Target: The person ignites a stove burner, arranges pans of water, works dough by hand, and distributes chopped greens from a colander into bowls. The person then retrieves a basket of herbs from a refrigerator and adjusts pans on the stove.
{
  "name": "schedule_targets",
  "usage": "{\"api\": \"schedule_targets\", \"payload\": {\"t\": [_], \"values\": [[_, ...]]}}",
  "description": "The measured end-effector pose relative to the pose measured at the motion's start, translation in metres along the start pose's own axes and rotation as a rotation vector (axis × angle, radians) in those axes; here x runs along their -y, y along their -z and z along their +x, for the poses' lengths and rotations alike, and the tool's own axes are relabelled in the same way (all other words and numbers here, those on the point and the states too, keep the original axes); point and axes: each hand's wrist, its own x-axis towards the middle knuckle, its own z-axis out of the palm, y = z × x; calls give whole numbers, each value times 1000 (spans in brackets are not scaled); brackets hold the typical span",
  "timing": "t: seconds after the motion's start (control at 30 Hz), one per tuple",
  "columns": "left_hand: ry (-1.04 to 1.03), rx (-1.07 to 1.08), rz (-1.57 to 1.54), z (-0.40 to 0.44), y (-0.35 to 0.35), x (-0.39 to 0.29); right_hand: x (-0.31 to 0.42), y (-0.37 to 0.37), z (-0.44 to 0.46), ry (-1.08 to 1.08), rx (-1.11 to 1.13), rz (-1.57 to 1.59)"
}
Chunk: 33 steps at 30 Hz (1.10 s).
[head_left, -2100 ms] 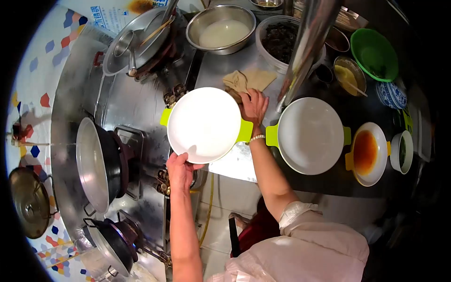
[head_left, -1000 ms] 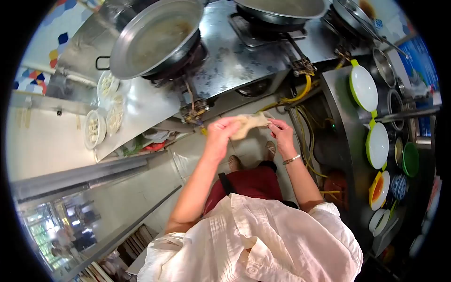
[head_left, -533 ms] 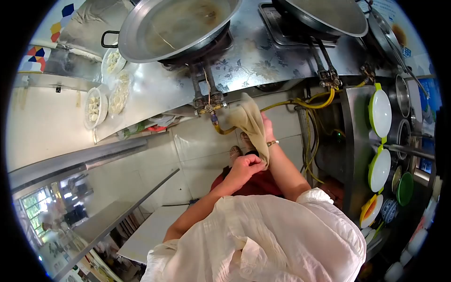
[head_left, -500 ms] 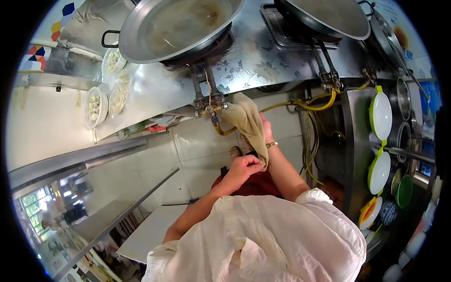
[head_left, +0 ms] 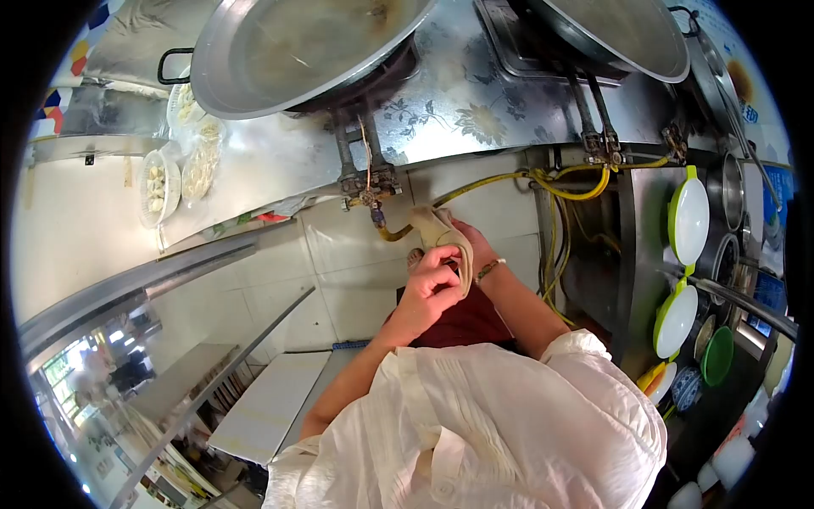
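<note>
A tan cloth [head_left: 435, 226] is between my two hands, over the floor in front of the counter. My left hand [head_left: 434, 287] is closed, its curled fingers gripping the cloth's near edge. On the far right side of the cloth, my right hand [head_left: 476, 243] grasps it, partly covered by the fabric; a bracelet [head_left: 489, 270] circles that wrist. The cloth is bent over into a shorter bundle, with its upper end near the yellow gas hose [head_left: 395, 234].
A wide metal pan [head_left: 212, 64] of cloudy liquid stands on a burner, and a second pan [head_left: 670, 68] is further right. Burner valves [head_left: 370, 188] jut past the counter edge. Food baskets [head_left: 172, 188] sit left. White-and-green dishes [head_left: 693, 222] line the right-hand rack.
The cloth hung long between my hands and is now gathered shorter. My left hand has moved up against it, and both hands are closer together. The view has shifted slightly.
</note>
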Motion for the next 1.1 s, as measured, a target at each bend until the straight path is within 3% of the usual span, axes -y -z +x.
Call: {"api": "schedule_targets", "payload": {"t": [0.07, 0.13, 0.23, 0.3, 0.33, 0.37, 0.43, 0.47, 0.5, 0.57, 0.6, 0.7, 0.8, 0.83, 0.87, 0.9, 0.97, 1.1], "values": [[222, -53, -334, -3, 0, -1, 6, 4, -13, 6, -131, -27], [211, -20, -344, -4, 1, 7, 17, 4, -31, -40, -225, -916], [189, 25, -361, -6, -1, 11, -4, 64, -1, 77, -589, -1848], [183, 42, -368, -6, -1, 15, -1, 78, -9, 682, -710, -1592], [162, -29, -459, -7, -1, 19, 5, 78, -9, 816, -812, -1528], [141, -99, -552, -7, 0, 21, 13, 74, -15, 815, -819, -1525], [158, -122, -677, -6, 5, 22, 30, 68, -30, 1113, -477, -1463], [162, -119, -761, -5, 8, 22, 31, 64, -34, 752, -328, -1217], [166, -116, -845, -4, 9, 22, 30, 60, -37, 752, -331, -1216], [182, -69, -752, -1, 7, 20, 21, 41, -37, 270, -94, -1013], [198, -26, -657, 1, 6, 17, 11, 34, -32, 199, -33, -639], [282, 64, -559, -3, -2, 10, 7, 31, -23, 182, 178, -817], [496, 268, -401, -11, -10, -8, 5, 32, 5, 265, 177, -900], [493, 263, -397, -14, -10, -8, 7, 21, 7, 297, 152, -920], [432, 256, -356, -18, -10, -6, 9, 9, 6, 525, 184, -1108], [374, 249, -317, -22, -10, -3, 12, 0, 1, 525, 189, -1109], [346, 208, -369, -30, -6, 9, 17, -11, -5, 105, 65, -179], [221, -17, -638, -40, 9, 29, 15, -2, 5, 126, 24, 83]]}}
